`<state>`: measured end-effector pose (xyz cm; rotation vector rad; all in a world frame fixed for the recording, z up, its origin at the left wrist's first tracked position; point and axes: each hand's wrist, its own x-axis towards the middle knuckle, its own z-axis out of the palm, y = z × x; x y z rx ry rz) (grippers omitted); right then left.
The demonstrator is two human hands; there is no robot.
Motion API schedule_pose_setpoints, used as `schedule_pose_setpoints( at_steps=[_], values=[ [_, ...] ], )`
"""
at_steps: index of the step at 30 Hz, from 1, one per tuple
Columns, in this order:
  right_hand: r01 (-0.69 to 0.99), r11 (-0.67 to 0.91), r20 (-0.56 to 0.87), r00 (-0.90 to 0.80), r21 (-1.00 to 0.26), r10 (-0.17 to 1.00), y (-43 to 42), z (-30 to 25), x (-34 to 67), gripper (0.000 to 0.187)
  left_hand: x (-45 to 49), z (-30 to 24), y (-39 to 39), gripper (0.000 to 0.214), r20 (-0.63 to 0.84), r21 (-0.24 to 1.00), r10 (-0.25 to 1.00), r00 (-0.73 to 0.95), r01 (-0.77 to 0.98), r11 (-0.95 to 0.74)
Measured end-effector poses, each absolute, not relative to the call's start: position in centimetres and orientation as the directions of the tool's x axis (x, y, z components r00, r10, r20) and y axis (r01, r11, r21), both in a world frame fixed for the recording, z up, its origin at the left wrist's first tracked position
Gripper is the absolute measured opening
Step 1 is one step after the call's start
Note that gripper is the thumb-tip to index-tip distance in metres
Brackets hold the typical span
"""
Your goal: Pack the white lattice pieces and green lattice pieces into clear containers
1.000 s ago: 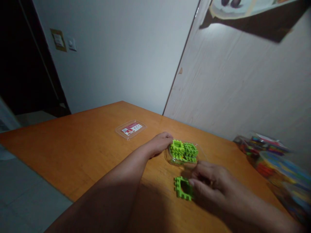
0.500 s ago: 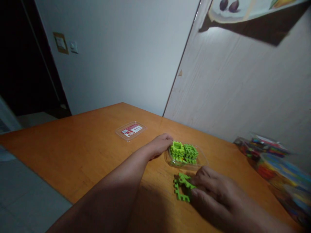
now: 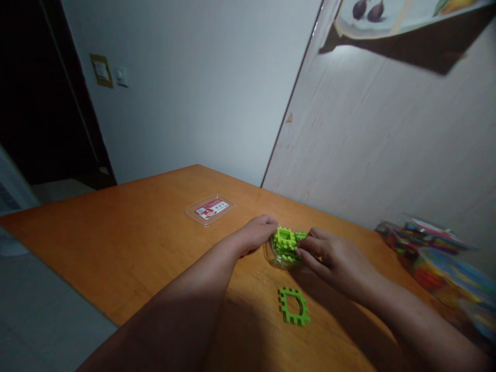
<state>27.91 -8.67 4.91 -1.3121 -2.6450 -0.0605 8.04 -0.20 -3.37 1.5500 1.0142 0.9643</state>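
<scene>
A clear plastic container (image 3: 274, 258) sits on the orange wooden table (image 3: 135, 227) and holds several bright green toothed puzzle pieces (image 3: 284, 242). My left hand (image 3: 256, 233) rests against the container's left side with its fingers curled on the rim. My right hand (image 3: 335, 258) reaches over the container from the right, fingertips pinched on a green piece in the pile. One green square frame piece (image 3: 293, 306) lies flat on the table in front of the container, apart from both hands.
A clear lid with a red and white label (image 3: 210, 208) lies further back on the table. A bag of multicoloured pieces (image 3: 437, 256) sits at the right by the wall. The table's left edge drops to a grey floor.
My right hand has let go of the green frame piece, which now lies flat on the table, and has moved up to the pieces in the container. My left hand has stayed put.
</scene>
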Motion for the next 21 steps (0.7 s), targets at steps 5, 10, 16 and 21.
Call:
schedule_pose_setpoints(
  at_steps=[5, 10, 16, 21],
  values=[
    [0.770, 0.626, 0.137, -0.611, -0.127, 0.780, -8.5, 4.5, 27.3, 0.025, 8.1, -3.2, -0.3, 0.025, 0.083, 0.985, 0.939, 0.334, 0.116, -0.128],
    [0.776, 0.597, 0.193, -0.567, -0.202, 0.801, -9.6, 5.2, 28.0, 0.028, 8.1, -3.3, -0.3, 0.023, 0.079, 0.984, 0.938, 0.338, 0.123, -0.127],
    [0.732, 0.575, 0.101, -0.583, -0.367, 0.806, -13.7, 4.3, 28.3, 0.023, 8.2, -3.1, -0.4, 0.026, 0.052, 0.984, 0.948, 0.315, 0.143, -0.102],
    [0.770, 0.563, -0.066, -0.605, -0.301, 0.793, -16.0, 1.4, 28.3, 0.012, 8.2, -2.8, -0.5, 0.026, 0.053, 0.980, 0.953, 0.300, 0.167, -0.108]
  ],
)
